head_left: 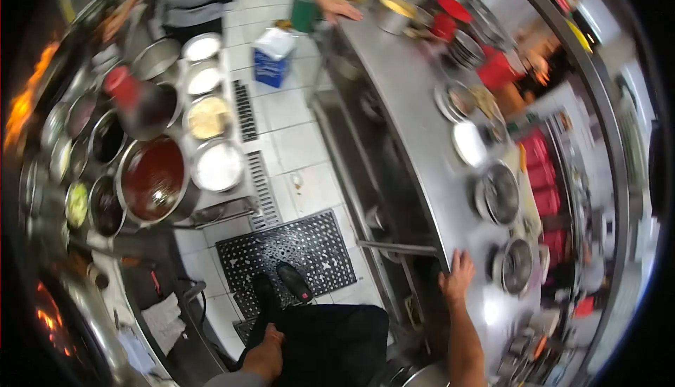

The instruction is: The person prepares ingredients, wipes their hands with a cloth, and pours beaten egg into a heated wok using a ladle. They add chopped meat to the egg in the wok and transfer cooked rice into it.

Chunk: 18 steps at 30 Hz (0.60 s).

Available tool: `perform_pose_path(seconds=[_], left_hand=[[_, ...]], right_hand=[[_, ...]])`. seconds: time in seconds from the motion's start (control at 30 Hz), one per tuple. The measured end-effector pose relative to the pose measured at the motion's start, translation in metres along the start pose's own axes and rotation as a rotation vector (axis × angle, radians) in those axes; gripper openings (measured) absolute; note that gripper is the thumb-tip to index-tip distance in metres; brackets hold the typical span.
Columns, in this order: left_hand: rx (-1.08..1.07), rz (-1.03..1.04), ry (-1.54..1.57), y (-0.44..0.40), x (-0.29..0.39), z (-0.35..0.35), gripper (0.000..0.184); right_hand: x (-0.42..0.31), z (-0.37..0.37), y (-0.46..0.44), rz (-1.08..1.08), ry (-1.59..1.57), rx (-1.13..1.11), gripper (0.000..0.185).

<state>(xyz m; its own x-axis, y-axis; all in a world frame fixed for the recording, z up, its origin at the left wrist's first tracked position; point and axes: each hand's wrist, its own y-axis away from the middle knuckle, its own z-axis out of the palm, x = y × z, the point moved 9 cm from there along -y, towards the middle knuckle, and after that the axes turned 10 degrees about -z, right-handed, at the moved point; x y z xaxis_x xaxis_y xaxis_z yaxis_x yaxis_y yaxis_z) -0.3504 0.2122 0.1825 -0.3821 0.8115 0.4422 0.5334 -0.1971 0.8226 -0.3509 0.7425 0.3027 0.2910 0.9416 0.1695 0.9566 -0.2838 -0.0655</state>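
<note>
My right hand rests on the near edge of a long steel counter, its fingers spread over the top and holding nothing. The closest items to it are a metal bowl and, farther along, another metal bowl. My left hand hangs low in front of my dark trousers, by my thigh. Its fingers are small and partly hidden, so I cannot make out whether they are closed or hold anything.
At left, a large pot of dark red sauce stands beside bowls of white powder. Flames burn at the stove. A co-worker's hand lies on the counter's far end. Underfoot is a perforated black mat; a blue box sits on the tiles.
</note>
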Motion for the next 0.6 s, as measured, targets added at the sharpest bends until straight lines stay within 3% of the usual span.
perform_pose_path(seconds=[0.6], left_hand=[[-0.047,0.029,-0.092,-0.033,0.006,0.009,0.033]], right_hand=[[0.000,0.001,-0.003,0.047,0.003,-0.091,0.089]])
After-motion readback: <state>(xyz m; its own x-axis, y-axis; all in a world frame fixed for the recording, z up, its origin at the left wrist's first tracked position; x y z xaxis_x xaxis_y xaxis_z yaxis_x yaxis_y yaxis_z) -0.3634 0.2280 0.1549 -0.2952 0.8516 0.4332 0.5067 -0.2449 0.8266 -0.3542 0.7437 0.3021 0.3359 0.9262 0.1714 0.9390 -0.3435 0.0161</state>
